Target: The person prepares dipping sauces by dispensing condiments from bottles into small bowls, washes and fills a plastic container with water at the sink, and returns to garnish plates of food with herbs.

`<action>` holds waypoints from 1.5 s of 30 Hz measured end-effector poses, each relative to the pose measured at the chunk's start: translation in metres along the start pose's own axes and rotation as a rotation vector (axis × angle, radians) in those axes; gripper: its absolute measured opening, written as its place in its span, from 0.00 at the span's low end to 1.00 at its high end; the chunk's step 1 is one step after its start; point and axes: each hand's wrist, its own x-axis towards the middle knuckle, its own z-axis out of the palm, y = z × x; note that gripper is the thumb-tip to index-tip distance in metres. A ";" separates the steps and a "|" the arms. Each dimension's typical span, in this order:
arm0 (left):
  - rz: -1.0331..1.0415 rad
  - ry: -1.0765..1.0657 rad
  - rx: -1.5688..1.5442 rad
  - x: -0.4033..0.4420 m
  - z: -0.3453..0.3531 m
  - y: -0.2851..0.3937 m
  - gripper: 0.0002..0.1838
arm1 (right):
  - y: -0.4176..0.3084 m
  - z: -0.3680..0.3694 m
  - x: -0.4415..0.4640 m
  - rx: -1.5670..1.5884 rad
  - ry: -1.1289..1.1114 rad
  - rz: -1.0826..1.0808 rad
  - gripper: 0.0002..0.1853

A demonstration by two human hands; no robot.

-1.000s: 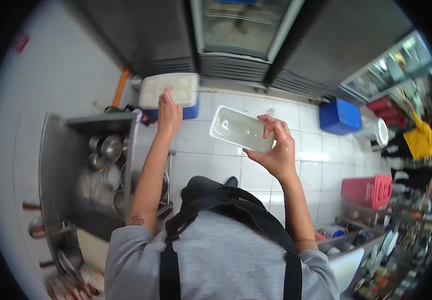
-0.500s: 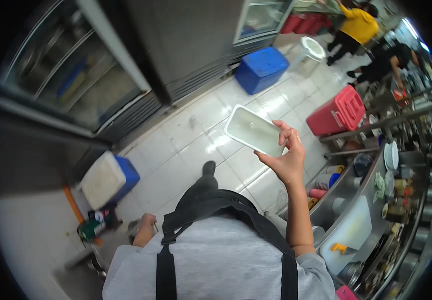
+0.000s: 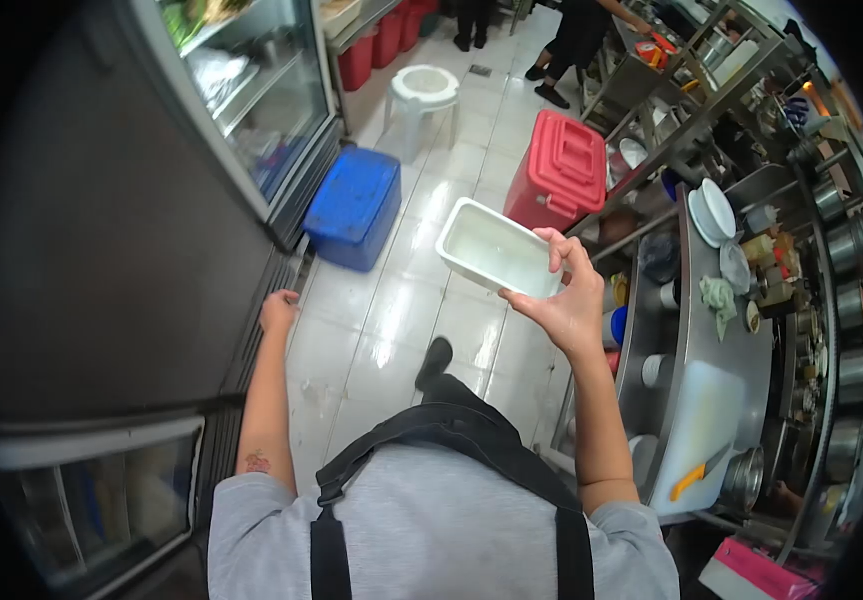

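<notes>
My right hand (image 3: 574,300) grips one end of a white rectangular container (image 3: 497,247), fingers over the far rim and thumb at the near side. The container is tilted so that its inside shows, with a wet sheen. On the left, my left hand (image 3: 279,311) hangs low over the floor beside the fridge base, its fingers loosely curled together. Whether that hand holds anything is too small to make out.
A blue cooler (image 3: 354,207), a white stool (image 3: 425,88) and a red lidded box (image 3: 558,168) stand ahead. Grey fridges line the left. On the right, a steel counter (image 3: 687,330) bears a cutting board (image 3: 697,425), a yellow-handled knife (image 3: 690,481) and plates. Two people stand farther off.
The view has turned right and moved along the aisle; the sink has left view. The white container has stayed in my right hand. My left hand has dropped from above the white-lidded cooler.
</notes>
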 end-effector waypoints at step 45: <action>-0.608 -0.857 -0.164 0.711 0.240 0.534 0.10 | 0.540 0.046 1.079 -0.084 0.205 0.077 0.28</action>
